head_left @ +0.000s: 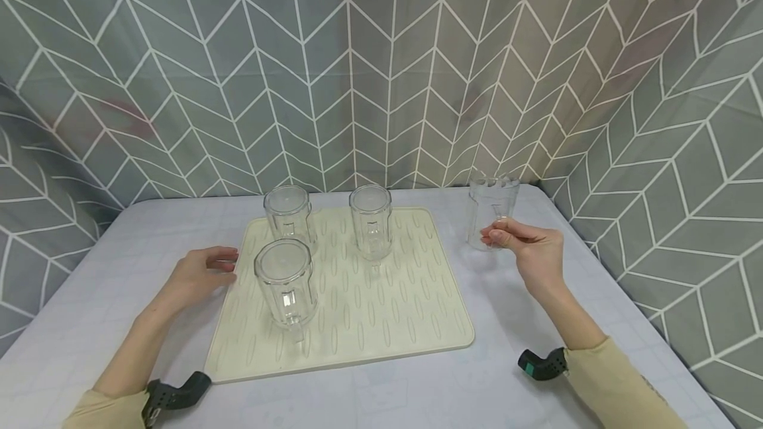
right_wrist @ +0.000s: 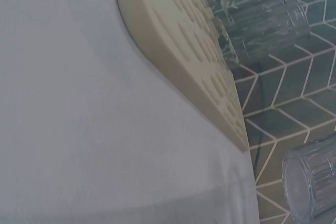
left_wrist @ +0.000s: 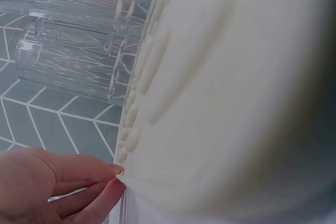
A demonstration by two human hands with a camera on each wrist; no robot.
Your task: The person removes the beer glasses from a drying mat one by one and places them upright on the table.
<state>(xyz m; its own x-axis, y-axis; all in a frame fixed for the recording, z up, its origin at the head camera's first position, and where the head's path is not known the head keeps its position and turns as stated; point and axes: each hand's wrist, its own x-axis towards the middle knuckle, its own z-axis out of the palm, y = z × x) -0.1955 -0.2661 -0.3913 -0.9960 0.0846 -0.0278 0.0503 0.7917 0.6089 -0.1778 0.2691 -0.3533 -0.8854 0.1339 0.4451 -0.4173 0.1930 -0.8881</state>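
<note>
My right hand pinches a clear glass mug between thumb and fingers at its near side, right of the cream drying mat. The mug's wavy rim faces up. The right wrist view shows the mug, but not the hand. My left hand lies at the mat's left edge, fingers loosely bent, with a gap between thumb and fingers. In the left wrist view, the fingertips touch the edge of the mat.
Three glass mugs stand upside down on the mat: one at back left, one at back centre, one in front at left. A white tablecloth lies under the mat. A patterned grey curtain hangs behind and at both sides.
</note>
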